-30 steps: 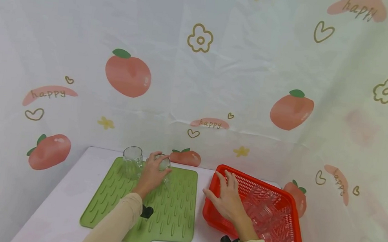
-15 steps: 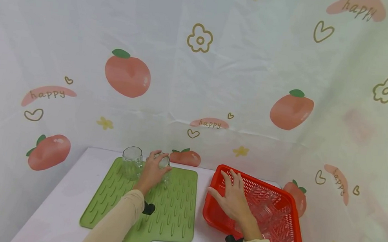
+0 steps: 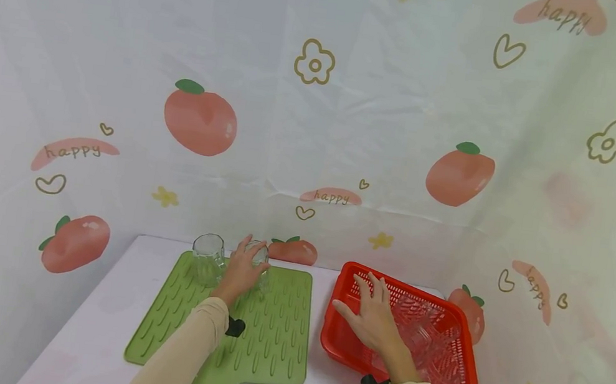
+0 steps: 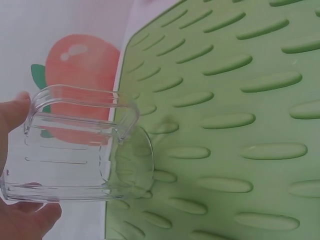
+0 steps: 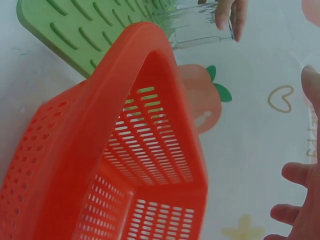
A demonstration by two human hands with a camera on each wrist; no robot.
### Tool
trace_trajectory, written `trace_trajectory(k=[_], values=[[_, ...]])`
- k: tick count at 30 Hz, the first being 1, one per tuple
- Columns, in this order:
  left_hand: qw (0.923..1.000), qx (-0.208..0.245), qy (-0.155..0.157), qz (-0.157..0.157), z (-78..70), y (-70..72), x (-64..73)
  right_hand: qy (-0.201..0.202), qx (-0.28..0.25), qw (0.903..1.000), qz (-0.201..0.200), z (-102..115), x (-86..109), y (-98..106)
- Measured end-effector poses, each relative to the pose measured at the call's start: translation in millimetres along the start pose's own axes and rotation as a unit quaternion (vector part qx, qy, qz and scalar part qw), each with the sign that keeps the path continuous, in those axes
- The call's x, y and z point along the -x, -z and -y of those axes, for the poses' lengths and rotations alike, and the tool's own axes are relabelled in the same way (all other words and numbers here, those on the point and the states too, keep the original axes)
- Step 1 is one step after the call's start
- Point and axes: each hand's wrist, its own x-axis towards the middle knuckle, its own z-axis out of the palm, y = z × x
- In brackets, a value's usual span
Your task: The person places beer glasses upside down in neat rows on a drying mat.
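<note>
My left hand (image 3: 241,272) grips the upper end of a clear glass mug (image 4: 70,155), with the thumb on one side and fingers on the other. The mug is upright near the back edge of the green ridged mat (image 3: 276,332), its handle turned toward the thumb side. To its left, a second glass mug (image 3: 207,260) stands on the same mat. Over the left part of the red basket (image 3: 331,338), my right hand (image 3: 373,321) hovers with fingers spread and holds nothing. Several clear glass mugs (image 3: 422,338) lie in the basket's right part, partly hidden by the right arm.
A white cloth with printed peaches (image 3: 200,121) hangs close behind the mat and basket and along the right side. A strip of white tabletop (image 3: 317,368) separates mat from basket. The basket's raised rim (image 5: 150,35) borders the right hand's space.
The left hand and its mug have shifted slightly toward the back of the mat. My right hand has moved a little to the right over the basket, staying spread.
</note>
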Motion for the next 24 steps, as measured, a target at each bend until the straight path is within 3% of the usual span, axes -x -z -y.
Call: trace_trajectory(k=[7,14,24], values=[[0.9997,-0.023,-0.005,0.000,-3.5,4.1,-0.5,-0.016,0.004,0.9998,0.015,-3.8,0.4,3.2],[0.9994,-0.024,0.013,0.020,-7.1,6.8,-1.6,-0.021,0.002,0.9996,0.018,-5.8,0.2,5.0],[0.9999,-0.003,0.014,-0.006,-3.1,5.1,-1.3,-0.017,0.005,0.9998,0.013,-6.6,0.5,4.9]])
